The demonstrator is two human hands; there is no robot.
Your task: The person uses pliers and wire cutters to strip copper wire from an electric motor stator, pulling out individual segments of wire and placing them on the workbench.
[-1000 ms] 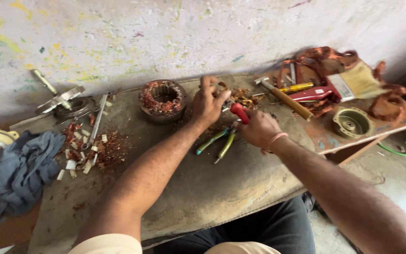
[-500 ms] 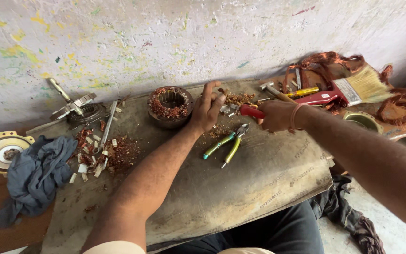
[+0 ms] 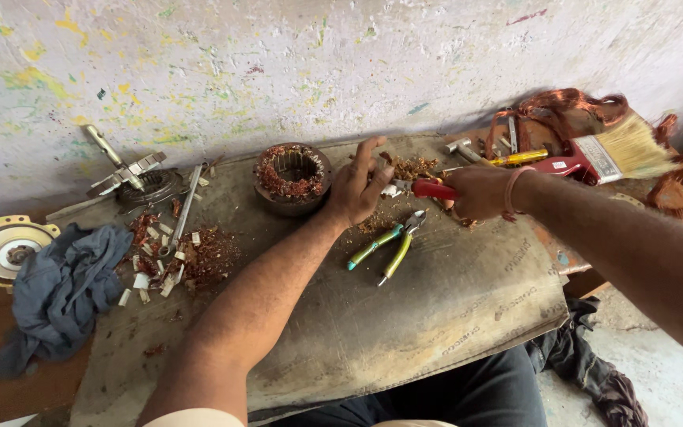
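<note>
Since the earlier frame, both hands have shifted only slightly, remaining above the scrap pile beside the stator. Left hand, fingers partly curled, pinches a small pale piece at its fingertips. Right hand is closed around the red handle of a tool whose tip meets that piece. Yellow-and-teal pliers lie open on the sacking-covered surface, just below the hands. Motor stator with copper windings stands near the left hand. Copper scraps and white insulation bits lie further left, beside a grey cloth. Paintbrush and coiled copper wire lie at right.
</note>
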